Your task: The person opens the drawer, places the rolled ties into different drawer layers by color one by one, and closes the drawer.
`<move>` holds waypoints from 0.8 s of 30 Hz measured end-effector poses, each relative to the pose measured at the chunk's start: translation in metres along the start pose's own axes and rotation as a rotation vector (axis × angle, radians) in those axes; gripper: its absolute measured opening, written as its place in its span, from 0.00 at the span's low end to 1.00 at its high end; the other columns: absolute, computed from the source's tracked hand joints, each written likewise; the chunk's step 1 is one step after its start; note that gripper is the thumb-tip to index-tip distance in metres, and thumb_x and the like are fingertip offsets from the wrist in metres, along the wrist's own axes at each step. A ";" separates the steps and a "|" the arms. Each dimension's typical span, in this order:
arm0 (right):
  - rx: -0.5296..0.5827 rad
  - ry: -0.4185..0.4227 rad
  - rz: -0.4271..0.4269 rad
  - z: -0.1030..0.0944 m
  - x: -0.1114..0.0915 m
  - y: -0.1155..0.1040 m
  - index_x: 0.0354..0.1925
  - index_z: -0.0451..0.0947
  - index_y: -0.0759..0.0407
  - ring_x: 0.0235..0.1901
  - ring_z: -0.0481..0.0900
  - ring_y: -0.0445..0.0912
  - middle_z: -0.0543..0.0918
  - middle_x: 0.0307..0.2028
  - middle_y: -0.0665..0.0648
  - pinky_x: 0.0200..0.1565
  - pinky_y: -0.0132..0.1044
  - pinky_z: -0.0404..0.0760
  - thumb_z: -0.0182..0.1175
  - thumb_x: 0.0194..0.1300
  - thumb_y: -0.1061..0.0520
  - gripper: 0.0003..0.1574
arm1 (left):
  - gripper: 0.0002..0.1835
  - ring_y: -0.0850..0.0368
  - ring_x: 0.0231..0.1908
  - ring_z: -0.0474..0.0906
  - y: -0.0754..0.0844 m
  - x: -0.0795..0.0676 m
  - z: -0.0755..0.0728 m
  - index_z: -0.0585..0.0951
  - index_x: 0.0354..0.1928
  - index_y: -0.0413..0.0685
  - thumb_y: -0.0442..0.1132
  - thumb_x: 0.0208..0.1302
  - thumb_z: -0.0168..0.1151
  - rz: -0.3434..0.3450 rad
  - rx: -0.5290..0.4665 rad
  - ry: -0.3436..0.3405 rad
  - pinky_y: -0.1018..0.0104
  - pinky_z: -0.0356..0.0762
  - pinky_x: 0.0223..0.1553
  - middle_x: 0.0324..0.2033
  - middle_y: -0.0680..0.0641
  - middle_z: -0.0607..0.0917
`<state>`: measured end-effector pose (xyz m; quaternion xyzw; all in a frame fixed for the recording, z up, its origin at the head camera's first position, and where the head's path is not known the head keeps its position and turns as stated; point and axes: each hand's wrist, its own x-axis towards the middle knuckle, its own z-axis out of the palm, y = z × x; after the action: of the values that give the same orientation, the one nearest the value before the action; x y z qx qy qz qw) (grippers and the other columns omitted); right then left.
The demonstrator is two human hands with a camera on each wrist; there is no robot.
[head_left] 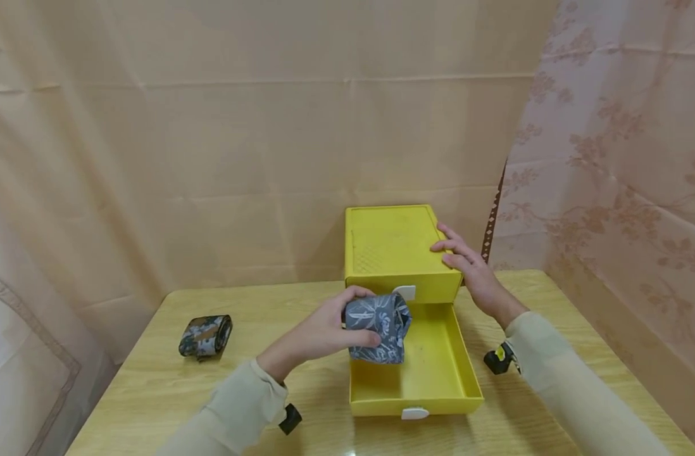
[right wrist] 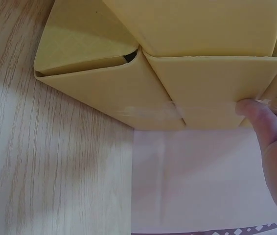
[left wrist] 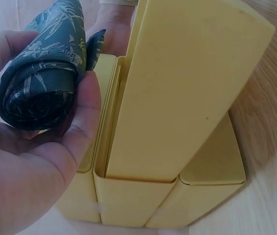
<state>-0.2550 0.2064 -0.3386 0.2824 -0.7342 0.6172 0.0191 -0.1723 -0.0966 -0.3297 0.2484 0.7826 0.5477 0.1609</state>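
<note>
My left hand [head_left: 319,329] grips a rolled grey-blue cloth with a pale leaf print [head_left: 378,329], thumb on the near side. It holds this roll over the left part of a pulled-out yellow drawer [head_left: 438,361]. In the left wrist view, the spiral end of the rolled cloth [left wrist: 45,73] shows between thumb and fingers. My right hand [head_left: 475,275] rests on the top right edge of the yellow drawer cabinet [head_left: 390,237]. Part of that hand [right wrist: 275,142] touches the cabinet's side in the right wrist view. The visible drawer floor is bare.
A rolled camouflage-print cloth [head_left: 205,335] lies on the left of the wooden table [head_left: 154,392]. Above the pulled-out drawer, an upper drawer with a white handle [head_left: 405,292] is closed. Beige curtains [head_left: 239,158] hang behind the table, and a floral curtain [head_left: 626,190] hangs at right.
</note>
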 end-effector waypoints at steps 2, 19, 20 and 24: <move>0.009 -0.003 0.000 0.002 0.001 0.001 0.54 0.69 0.68 0.72 0.37 0.50 0.44 0.74 0.53 0.63 0.63 0.47 0.41 0.76 0.59 0.17 | 0.31 0.51 0.42 0.79 0.000 0.001 0.002 0.68 0.58 0.57 0.45 0.53 0.71 -0.005 -0.006 -0.006 0.59 0.79 0.41 0.45 0.47 0.79; 0.010 0.003 0.042 -0.006 0.008 0.026 0.56 0.70 0.61 0.72 0.41 0.47 0.45 0.73 0.41 0.60 0.57 0.62 0.42 0.76 0.48 0.22 | 0.31 0.56 0.39 0.79 0.009 0.017 0.016 0.70 0.57 0.58 0.53 0.52 0.72 -0.062 0.131 -0.088 0.63 0.79 0.38 0.40 0.51 0.81; 0.010 0.003 0.043 -0.006 0.008 0.026 0.56 0.70 0.61 0.72 0.41 0.48 0.45 0.73 0.41 0.58 0.55 0.65 0.42 0.76 0.48 0.22 | 0.31 0.57 0.39 0.79 0.009 0.018 0.016 0.70 0.57 0.58 0.53 0.51 0.72 -0.071 0.136 -0.094 0.63 0.79 0.38 0.40 0.52 0.80; 0.008 0.008 0.044 -0.008 0.008 0.025 0.56 0.70 0.62 0.72 0.41 0.49 0.45 0.74 0.42 0.56 0.50 0.67 0.42 0.76 0.49 0.22 | 0.32 0.58 0.40 0.78 0.012 0.024 0.020 0.71 0.56 0.57 0.54 0.51 0.72 -0.105 0.155 -0.118 0.65 0.78 0.40 0.40 0.54 0.81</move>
<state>-0.2753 0.2121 -0.3562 0.2638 -0.7377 0.6214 0.0071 -0.1788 -0.0640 -0.3246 0.2503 0.8238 0.4607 0.2154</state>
